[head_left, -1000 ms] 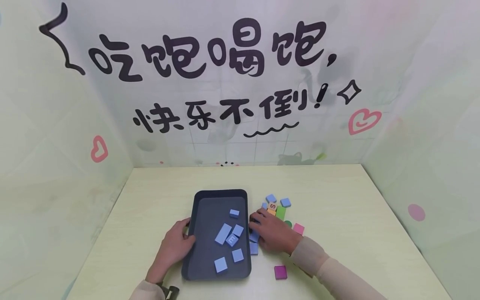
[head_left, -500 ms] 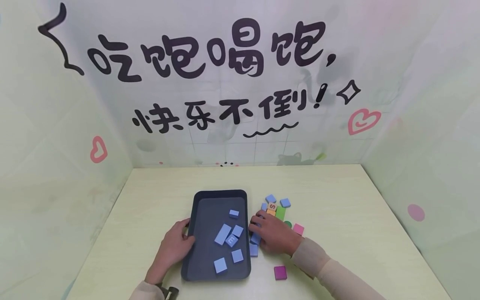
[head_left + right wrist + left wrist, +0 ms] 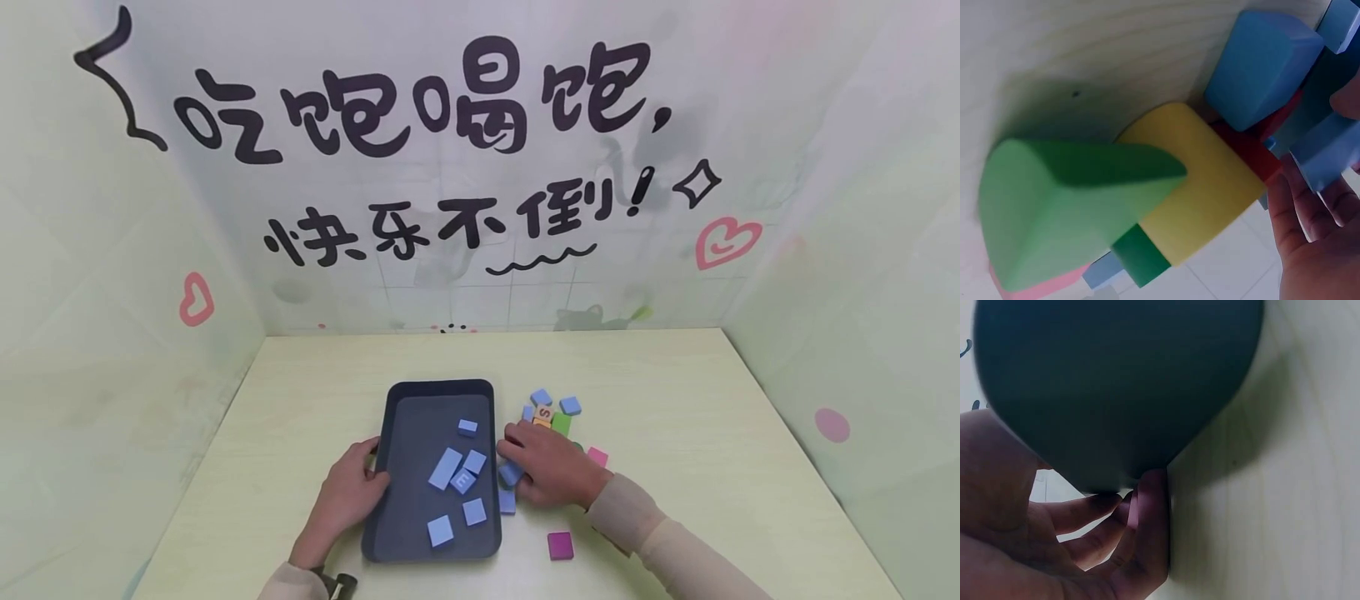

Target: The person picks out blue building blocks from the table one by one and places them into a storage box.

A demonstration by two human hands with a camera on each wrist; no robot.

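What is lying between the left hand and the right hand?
In the head view, the dark tray lies between the left hand and the right hand, with six blue blocks inside.

head: high, down at table (image 3: pixel 675 400) | wrists: close, table-level | shared: tabletop

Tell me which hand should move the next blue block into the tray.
Right. The right hand already rests on the blue block beside the tray; the left hand grips its left rim.
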